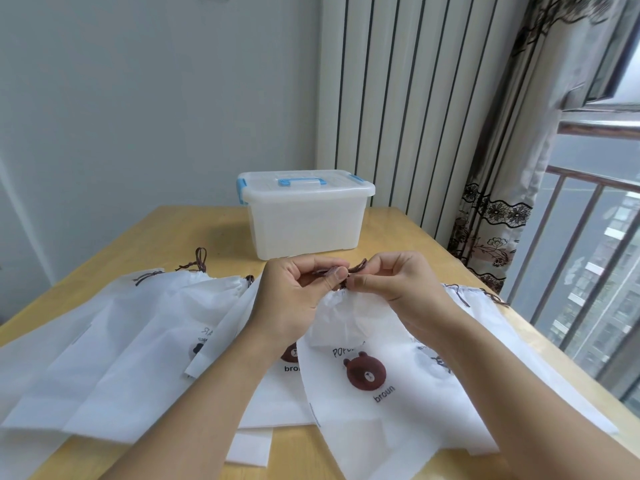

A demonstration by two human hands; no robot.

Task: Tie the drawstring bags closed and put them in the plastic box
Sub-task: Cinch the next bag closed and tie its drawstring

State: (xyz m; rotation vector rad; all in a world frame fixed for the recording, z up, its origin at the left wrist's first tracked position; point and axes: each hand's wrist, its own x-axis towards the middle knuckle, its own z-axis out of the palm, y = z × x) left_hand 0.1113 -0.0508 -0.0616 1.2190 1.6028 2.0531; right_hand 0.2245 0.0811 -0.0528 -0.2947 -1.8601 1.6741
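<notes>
Several white drawstring bags lie spread over the wooden table (pixel 180 230). The nearest bag (pixel 374 396), printed with a brown bear face, has its mouth gathered up at the centre. My left hand (pixel 298 299) and my right hand (pixel 398 282) meet just above that gathered mouth, and each pinches the brown drawstring (pixel 358 266) between thumb and fingers. A translucent plastic box (pixel 306 223) with blue latches and a blue handle stands behind my hands, its lid on.
More bags (pixel 114 341) overlap to the left, their brown cords lying loose at the far ends. Another bag (pixel 485 306) lies under my right forearm. A radiator, a curtain and a window with railing stand to the right of the table.
</notes>
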